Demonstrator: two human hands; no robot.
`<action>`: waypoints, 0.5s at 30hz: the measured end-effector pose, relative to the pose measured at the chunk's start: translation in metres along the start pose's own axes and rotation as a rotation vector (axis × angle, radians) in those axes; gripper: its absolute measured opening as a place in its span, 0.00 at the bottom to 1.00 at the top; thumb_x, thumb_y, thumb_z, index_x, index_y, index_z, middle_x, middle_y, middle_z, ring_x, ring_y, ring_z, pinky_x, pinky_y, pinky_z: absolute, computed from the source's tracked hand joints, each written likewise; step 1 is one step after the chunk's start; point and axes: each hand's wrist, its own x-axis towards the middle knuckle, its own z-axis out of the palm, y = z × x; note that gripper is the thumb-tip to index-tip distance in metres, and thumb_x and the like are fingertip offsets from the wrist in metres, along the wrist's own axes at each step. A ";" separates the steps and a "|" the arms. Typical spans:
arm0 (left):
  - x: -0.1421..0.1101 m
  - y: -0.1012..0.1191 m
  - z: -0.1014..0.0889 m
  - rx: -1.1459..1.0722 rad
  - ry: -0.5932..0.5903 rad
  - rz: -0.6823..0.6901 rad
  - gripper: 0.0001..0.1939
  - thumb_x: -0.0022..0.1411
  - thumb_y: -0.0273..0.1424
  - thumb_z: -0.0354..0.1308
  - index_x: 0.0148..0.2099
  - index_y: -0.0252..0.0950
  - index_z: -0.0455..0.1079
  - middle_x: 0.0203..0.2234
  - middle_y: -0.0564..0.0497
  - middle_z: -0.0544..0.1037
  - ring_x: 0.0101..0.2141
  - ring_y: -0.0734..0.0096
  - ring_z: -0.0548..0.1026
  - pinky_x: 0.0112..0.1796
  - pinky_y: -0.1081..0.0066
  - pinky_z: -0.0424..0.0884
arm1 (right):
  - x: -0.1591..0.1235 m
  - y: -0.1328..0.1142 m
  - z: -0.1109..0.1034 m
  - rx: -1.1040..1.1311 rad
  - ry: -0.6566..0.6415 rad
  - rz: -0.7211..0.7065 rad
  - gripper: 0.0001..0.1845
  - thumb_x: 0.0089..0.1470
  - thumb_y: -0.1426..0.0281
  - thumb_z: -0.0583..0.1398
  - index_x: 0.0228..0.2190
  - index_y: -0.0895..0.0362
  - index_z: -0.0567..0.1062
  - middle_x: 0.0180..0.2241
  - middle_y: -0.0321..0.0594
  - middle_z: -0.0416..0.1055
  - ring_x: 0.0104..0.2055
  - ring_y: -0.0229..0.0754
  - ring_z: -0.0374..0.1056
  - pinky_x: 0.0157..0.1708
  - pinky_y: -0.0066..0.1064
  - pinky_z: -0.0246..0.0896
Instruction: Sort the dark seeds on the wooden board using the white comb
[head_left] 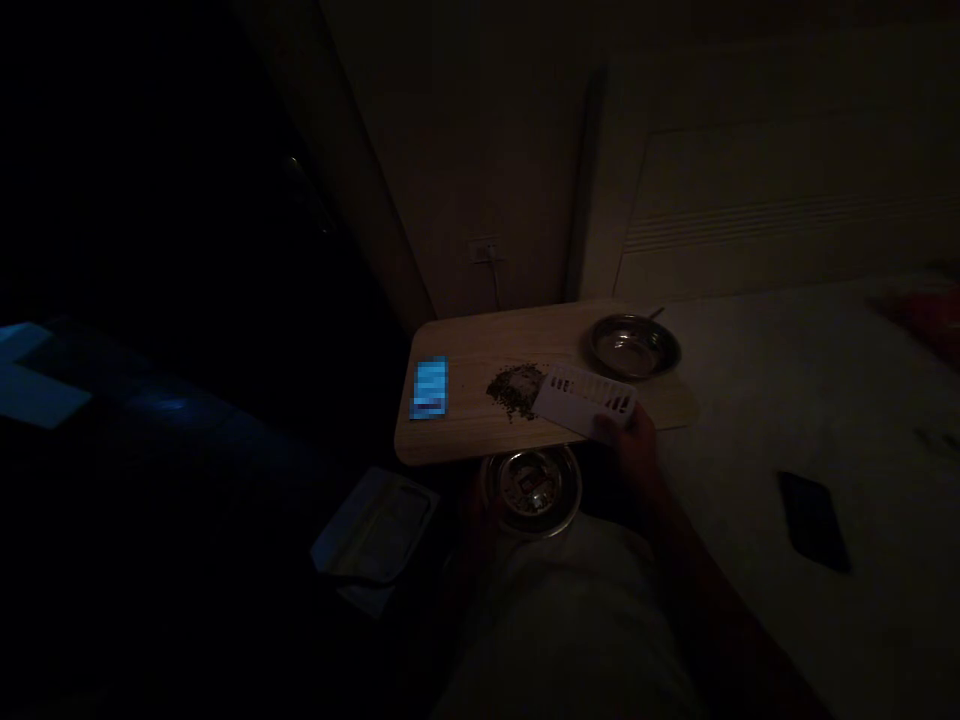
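My right hand is closed on one end of a flat white slotted plastic piece. Its far end touches a pile of small dark grains, with a paler patch in the middle, on a pale wooden tabletop. Below the front edge, a round metal bowl with some loose bits inside is in my left hand, at the bowl's left rim. That hand is very dim. Behind the slotted piece stands a second metal bowl, with a thin handle sticking out past its rim.
A lit phone lies on the tabletop's left part. On the pale bed surface to the right rests a dark phone. A pale flat package is low on the left. A wall socket with a cord is behind. The room is very dark.
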 end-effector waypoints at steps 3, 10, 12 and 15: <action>-0.001 0.003 -0.001 0.006 0.002 0.011 0.33 0.67 0.47 0.55 0.71 0.45 0.59 0.70 0.45 0.64 0.69 0.52 0.59 0.67 0.50 0.56 | -0.001 -0.002 0.001 -0.010 0.011 -0.011 0.24 0.42 0.60 0.69 0.42 0.53 0.76 0.42 0.44 0.81 0.43 0.52 0.75 0.45 0.45 0.72; -0.003 0.010 -0.001 -0.023 0.015 0.012 0.33 0.67 0.46 0.56 0.71 0.43 0.60 0.69 0.44 0.65 0.69 0.53 0.61 0.67 0.51 0.57 | -0.005 -0.007 0.003 0.019 0.004 0.016 0.24 0.40 0.61 0.69 0.41 0.53 0.76 0.41 0.43 0.81 0.42 0.52 0.76 0.45 0.45 0.72; -0.003 0.012 -0.001 -0.033 0.010 0.011 0.33 0.67 0.45 0.55 0.71 0.44 0.59 0.69 0.44 0.65 0.69 0.54 0.61 0.67 0.52 0.57 | -0.005 -0.008 0.002 0.014 0.002 0.020 0.23 0.40 0.60 0.69 0.40 0.53 0.76 0.40 0.43 0.81 0.41 0.52 0.75 0.44 0.44 0.72; -0.002 0.013 -0.002 -0.028 -0.006 0.035 0.32 0.68 0.45 0.55 0.71 0.44 0.59 0.70 0.45 0.64 0.69 0.54 0.60 0.67 0.52 0.57 | -0.005 -0.008 -0.001 0.000 -0.009 0.016 0.22 0.40 0.60 0.69 0.39 0.53 0.76 0.39 0.43 0.81 0.41 0.52 0.75 0.43 0.43 0.72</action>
